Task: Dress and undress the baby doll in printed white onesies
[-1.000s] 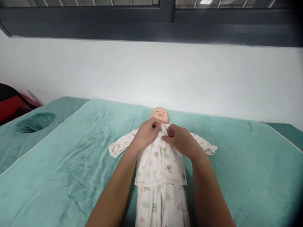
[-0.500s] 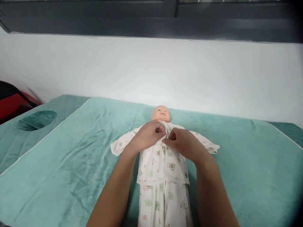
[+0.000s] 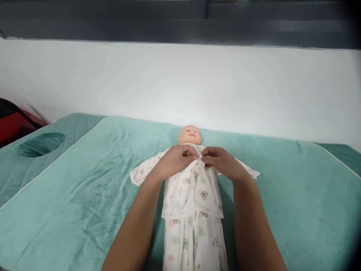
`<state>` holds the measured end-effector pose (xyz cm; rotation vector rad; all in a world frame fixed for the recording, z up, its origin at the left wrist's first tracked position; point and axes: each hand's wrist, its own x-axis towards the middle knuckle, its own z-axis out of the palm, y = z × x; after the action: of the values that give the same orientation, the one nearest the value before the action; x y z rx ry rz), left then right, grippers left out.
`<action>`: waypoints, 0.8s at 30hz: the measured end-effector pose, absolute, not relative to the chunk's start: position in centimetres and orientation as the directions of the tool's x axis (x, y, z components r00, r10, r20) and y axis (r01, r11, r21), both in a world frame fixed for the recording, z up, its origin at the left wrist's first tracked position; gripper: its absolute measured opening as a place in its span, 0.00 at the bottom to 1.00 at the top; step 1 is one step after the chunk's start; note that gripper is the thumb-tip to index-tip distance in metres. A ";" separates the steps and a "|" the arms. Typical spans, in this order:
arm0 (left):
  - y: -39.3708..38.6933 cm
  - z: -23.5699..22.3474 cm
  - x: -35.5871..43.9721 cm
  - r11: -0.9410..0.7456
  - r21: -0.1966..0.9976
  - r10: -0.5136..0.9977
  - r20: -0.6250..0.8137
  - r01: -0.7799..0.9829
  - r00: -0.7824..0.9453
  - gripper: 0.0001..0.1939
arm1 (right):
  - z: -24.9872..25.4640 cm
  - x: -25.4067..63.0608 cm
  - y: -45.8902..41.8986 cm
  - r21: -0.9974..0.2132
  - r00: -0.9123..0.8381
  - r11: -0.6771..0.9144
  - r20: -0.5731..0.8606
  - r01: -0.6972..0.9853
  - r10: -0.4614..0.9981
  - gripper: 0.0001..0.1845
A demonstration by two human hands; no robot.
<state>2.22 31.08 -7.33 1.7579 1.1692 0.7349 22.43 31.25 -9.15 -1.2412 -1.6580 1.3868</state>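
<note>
The left hand's grip (image 3: 177, 160) and the right hand's grip (image 3: 222, 161) each pinch cloth at the upper front opening of the printed shirt (image 3: 180, 194) on a doll (image 3: 190, 134), which lies face up in matching trousers (image 3: 194, 241) on the green bed (image 3: 84, 184).

The one head-worn camera looks forward and down from above and behind the fingers (image 3: 211, 151). It sits near, with forearms (image 3: 134, 222) entering below them and the wall (image 3: 180, 82) facing it beyond.
</note>
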 end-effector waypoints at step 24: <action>32.2 -8.6 1.8 -0.074 0.976 0.944 0.003 0.203 0.330 0.08 | -11.5 21.7 32.6 -0.999 -0.385 0.048 0.045 -0.001 0.922 0.14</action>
<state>1.78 32.20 -8.60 1.5325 1.0850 0.8743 21.69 32.57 -11.51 -0.9667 -1.5225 1.4511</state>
